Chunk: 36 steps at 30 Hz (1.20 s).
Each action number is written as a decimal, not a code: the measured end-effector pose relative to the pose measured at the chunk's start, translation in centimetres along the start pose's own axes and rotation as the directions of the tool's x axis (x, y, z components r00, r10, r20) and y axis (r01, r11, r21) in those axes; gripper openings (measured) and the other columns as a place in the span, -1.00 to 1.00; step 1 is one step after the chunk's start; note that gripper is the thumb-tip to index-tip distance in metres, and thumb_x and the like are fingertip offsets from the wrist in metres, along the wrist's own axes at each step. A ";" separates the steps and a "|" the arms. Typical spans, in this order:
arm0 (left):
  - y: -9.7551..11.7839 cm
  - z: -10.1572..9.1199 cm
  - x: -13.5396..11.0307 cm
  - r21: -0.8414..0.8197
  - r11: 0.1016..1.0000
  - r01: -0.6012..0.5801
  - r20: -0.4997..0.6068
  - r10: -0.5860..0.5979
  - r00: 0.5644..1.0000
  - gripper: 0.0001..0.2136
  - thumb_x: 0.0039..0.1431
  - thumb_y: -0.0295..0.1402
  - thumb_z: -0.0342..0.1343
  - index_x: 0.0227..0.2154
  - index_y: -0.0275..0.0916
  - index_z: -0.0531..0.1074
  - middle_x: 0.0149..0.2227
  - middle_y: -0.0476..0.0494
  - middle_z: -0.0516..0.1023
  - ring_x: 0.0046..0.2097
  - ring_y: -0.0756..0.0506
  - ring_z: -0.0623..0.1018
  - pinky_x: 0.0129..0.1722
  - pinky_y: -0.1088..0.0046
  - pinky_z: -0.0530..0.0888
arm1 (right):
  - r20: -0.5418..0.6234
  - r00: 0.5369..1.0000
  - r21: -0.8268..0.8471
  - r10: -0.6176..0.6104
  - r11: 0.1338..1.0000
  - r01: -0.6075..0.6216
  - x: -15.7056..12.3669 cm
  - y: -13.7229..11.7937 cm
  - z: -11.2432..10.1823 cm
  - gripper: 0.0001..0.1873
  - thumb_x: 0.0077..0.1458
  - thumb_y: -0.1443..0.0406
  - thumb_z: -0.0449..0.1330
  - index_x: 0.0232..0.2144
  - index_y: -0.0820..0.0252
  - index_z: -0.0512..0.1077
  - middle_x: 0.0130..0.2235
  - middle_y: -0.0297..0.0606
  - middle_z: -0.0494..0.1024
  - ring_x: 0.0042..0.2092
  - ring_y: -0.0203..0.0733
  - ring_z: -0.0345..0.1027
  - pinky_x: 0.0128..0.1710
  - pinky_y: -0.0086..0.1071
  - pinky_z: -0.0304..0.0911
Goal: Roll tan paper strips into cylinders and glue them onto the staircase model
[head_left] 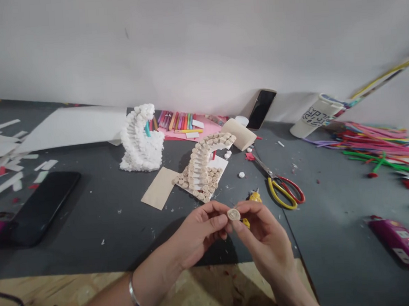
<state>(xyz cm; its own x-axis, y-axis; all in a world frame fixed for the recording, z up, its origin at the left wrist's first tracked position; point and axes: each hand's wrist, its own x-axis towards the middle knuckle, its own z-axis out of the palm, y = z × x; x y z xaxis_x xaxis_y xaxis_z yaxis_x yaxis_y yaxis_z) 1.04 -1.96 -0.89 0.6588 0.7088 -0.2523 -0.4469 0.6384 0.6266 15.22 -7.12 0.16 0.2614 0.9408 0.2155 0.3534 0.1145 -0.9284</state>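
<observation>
The left hand (202, 230) and the right hand (263, 235) meet fingertip to fingertip, both closed in a narrow pinch on one small paper coil (233, 214). The coil sits between the two thumbs and forefingers, at 3 o'clock from the left hand and at 10 o'clock from the right. It is a short round disc with no clear long side. Its flat wound face turns up toward the camera, and its edge is gripped from left and right. A metal bangle (137, 299) circles the left wrist.

Just past the fingers at 1 o'clock lies a small yellow object (254, 196); what it is cannot be told. Yellow-and-red scissors (283, 190) lie at 2 o'clock, blades pointing away toward 11. At 12 o'clock stands a beige spiral model (203, 170) built of similar coils, with a tan card (159, 188) touching its left side. Farther off at 11 o'clock stands a white spiral model (139, 139). A black phone (38, 209) lies flat at 9 o'clock, well apart, and a purple pack (400, 241) lies at 3 o'clock.
</observation>
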 end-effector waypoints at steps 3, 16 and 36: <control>0.2 0.1 0.0 0.055 0.998 -0.002 -0.021 0.003 1.000 -0.63 -0.06 -0.15 0.38 -0.29 -0.28 0.46 -0.47 0.01 0.43 -0.45 0.05 0.38 -0.42 0.51 0.24 | 0.005 0.999 0.141 0.040 0.989 -0.041 1.0 -0.3 -1.2 -0.82 0.11 0.17 0.26 -0.33 0.10 0.38 -0.24 -0.21 0.58 -0.22 -0.19 0.50 -0.30 -0.34 0.42; -2.4 -0.9 -0.2 0.872 -0.256 -0.418 0.463 0.153 0.873 -0.81 0.21 -0.43 0.10 -0.53 -0.27 0.40 -0.54 -0.05 0.45 -0.45 -0.05 0.35 -0.44 0.39 0.11 | 0.077 0.997 -0.191 0.014 0.982 0.001 15.2 4.6 -5.6 -0.73 0.06 0.10 0.26 -0.28 0.14 0.40 -0.30 -0.25 0.57 -0.29 -0.19 0.43 -0.23 -0.25 0.33; -2.5 -1.4 0.3 0.741 -0.417 -0.527 0.664 0.335 0.669 -0.60 0.33 -0.30 -0.05 -0.67 -0.23 0.22 -0.67 0.00 0.26 -0.55 -0.01 0.18 -0.52 0.37 0.01 | 0.559 0.829 -0.460 -0.005 0.830 0.315 18.6 6.7 -2.0 -0.83 0.16 0.25 0.13 -0.25 0.15 0.49 -0.24 -0.24 0.58 -0.24 -0.19 0.44 -0.22 -0.27 0.33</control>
<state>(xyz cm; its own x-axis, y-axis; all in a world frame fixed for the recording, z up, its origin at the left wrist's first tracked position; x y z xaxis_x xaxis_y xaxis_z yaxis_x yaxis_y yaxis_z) 1.57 -2.94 -3.56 0.6929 0.4881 0.5307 0.2875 -0.8620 0.4175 24.27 10.55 -1.48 -0.2866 0.9579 0.0140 0.7890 0.2443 -0.5638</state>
